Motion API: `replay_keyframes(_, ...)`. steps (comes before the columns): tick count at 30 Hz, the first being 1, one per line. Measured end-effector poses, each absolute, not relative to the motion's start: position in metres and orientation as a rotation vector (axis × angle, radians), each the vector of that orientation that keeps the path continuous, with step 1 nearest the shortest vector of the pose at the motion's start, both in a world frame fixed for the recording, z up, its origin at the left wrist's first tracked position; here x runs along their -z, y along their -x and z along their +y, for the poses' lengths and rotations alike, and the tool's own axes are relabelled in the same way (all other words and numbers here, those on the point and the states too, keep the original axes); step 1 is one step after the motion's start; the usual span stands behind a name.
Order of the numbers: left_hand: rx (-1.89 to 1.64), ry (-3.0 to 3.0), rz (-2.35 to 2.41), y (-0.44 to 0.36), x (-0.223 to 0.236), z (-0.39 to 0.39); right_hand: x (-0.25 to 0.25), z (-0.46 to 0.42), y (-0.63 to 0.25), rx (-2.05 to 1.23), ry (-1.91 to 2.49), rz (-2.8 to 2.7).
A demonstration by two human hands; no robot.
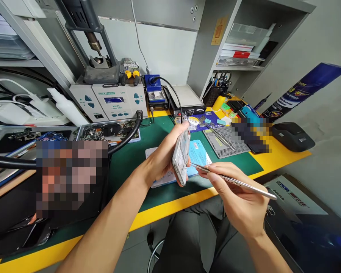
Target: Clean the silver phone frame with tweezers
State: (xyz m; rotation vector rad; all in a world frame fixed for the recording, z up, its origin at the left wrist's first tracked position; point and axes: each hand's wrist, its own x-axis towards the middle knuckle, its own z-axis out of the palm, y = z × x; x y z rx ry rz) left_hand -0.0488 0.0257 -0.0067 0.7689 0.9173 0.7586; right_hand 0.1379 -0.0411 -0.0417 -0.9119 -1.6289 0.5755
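Note:
My left hand [165, 157] is closed around the edges of an opened phone [182, 153], raised above the bench and tilted nearly on edge. Parts of its bare inner side show. In my right hand [238, 201] is a pair of metal tweezers [246, 184], pinched between thumb and fingers. Their tips point left at the phone's right edge; whether they touch it I cannot tell. Under my hands a blue and white printed sheet [199, 153] and a pale flat pad [161, 184] lie on the green mat [127, 155].
Behind stands a grey rework station [110, 100] with a black hose [133, 131]. A perforated metal plate [226, 142] bearing tweezers lies right, near a blue spray can [304, 91] and a black device [292, 136]. Trays of circuit boards [109, 131] sit left. The bench has a yellow edge [170, 206].

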Motion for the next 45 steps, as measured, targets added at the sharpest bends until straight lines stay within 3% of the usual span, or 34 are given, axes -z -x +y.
replay_keyframes(7, -1.032, -0.707, 0.844, 0.052, 0.004, 0.022, 0.03, -0.014, -0.16, -0.383, 0.982, -1.715)
replay_keyframes(12, -1.283, -0.777, 0.687, 0.053, -0.004, 0.014, 0.018, 0.039, -0.194, -0.024, 0.929, -2.168)
replay_keyframes(19, -1.433, -0.818, 0.531, 0.052, -0.006, 0.002, 0.042, 0.092, -0.218, 0.22, 0.806, -2.635)
replay_keyframes(27, -1.532, -0.748, 0.592, 0.045, -0.006, -0.005, 0.053, 0.103, -0.215, 0.224, 0.72, -2.662)
replay_keyframes(37, -1.679, -0.494, 0.801, 0.037, -0.018, -0.006, -0.035, 0.059, -0.137, 0.019, 0.393, -2.362)
replay_keyframes(45, -1.671, -0.619, 0.903, 0.053, -0.014, 0.002, -0.014, 0.081, -0.121, -0.1, 0.2, -2.484)
